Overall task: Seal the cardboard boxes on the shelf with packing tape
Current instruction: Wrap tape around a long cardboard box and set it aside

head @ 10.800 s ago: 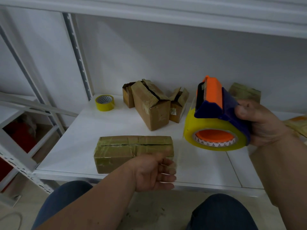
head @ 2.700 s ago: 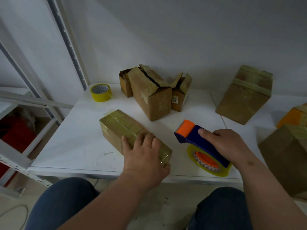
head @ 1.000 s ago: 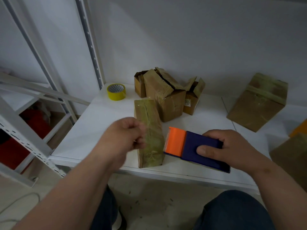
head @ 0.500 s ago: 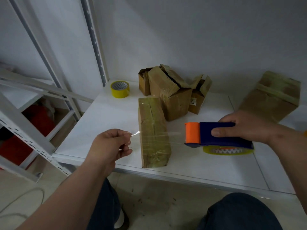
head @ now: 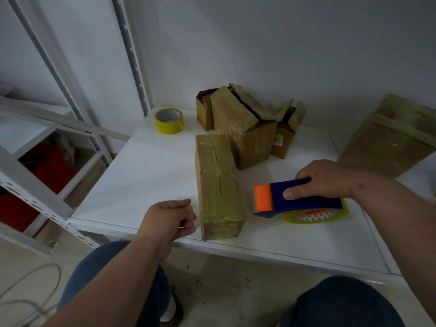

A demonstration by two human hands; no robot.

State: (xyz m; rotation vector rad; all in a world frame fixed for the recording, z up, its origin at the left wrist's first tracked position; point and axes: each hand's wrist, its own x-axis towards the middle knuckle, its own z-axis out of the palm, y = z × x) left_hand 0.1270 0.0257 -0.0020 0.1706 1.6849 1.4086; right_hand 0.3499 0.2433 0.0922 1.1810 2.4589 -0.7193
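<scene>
A long cardboard box (head: pixel 218 182) wrapped in clear tape lies end-on near the front edge of the white shelf (head: pixel 141 175). My right hand (head: pixel 325 182) grips a blue and orange tape dispenser (head: pixel 297 200) that rests on the shelf just right of the box, its orange nose pointing at the box. My left hand (head: pixel 171 218) is low beside the box's left side, fingers curled, pinching the end of the clear tape. The strip runs across the near part of the box and is barely visible.
Three brown boxes (head: pixel 245 128) with loose flaps stand behind the long box. A yellow tape roll (head: pixel 169 120) sits at the back left by the upright post. A larger taped box (head: pixel 389 142) lies at the right. My knees are below the shelf edge.
My left hand has come down and in toward the box's left side with the tape end. The dispenser has dropped onto the shelf to the right of the box.
</scene>
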